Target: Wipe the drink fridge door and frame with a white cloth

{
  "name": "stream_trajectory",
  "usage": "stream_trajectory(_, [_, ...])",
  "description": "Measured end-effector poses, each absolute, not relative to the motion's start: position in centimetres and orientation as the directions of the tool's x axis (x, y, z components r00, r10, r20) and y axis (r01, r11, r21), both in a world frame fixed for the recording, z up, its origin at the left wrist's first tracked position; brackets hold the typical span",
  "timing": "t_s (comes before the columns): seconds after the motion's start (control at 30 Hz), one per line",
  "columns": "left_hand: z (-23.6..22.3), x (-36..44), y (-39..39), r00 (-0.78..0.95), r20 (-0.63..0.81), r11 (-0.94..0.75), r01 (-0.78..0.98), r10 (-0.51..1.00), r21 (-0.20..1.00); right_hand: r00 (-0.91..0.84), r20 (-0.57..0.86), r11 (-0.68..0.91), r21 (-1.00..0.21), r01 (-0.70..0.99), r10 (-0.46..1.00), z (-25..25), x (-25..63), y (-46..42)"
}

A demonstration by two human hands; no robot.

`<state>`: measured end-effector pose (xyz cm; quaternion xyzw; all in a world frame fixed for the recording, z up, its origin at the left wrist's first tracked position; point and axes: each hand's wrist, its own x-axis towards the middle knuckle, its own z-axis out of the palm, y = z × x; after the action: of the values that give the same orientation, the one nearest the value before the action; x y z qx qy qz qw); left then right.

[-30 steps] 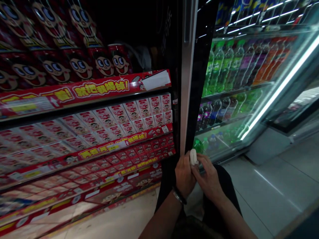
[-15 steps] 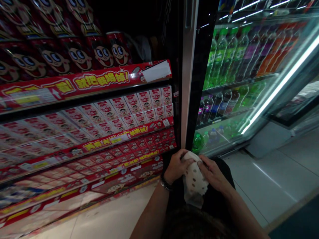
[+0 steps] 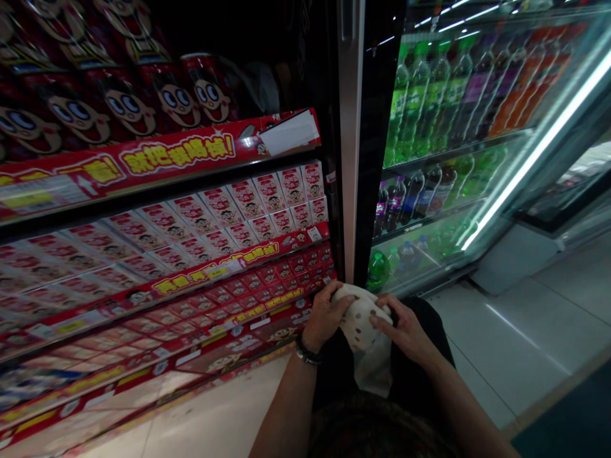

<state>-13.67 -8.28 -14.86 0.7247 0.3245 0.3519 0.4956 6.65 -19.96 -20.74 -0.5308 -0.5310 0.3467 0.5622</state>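
Note:
A soft white spotted cloth [image 3: 359, 321] is stretched between my two hands, low in the view over my dark-clad knees. Brownish dots mark its upper part; a thinner, see-through end hangs down. Whether it is fabric or a thin bag, I cannot tell. My left hand [image 3: 328, 317], with a dark band on the wrist, grips the left edge, thumb on top. My right hand [image 3: 403, 327] pinches the right edge between thumb and bent fingers. Parts of the fingers are hidden behind the cloth.
Shelves on the left hold small red-and-white drink cartons [image 3: 243, 200] and large red cans [image 3: 207, 89]. A glass-fronted fridge with bottles [image 3: 429, 108] stands on the right, beyond a metal upright [image 3: 351, 146]. Pale floor tiles [image 3: 506, 337] lie to the right.
My hands have moved apart, the left one shifting left. The cloth between them is spread wider at the top. The view has turned slightly.

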Motion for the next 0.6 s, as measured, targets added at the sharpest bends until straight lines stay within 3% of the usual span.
stream_trajectory(0.3, [-16.0, -14.2, -7.8, 0.561, 0.152, -0.297, 0.177, 0.814, 0.938, 0.198, 0.344, 0.303, -0.929, 0.213, 0.918, -20.6, 7.6, -20.1])
stream_trajectory(0.6, [-16.4, -13.5, -8.4, 0.558, 0.114, -0.305, 0.263, 0.822, 0.915, 0.278, 0.181, 0.095, -0.95, 0.297, 0.943, -20.8, 8.1, -20.4])
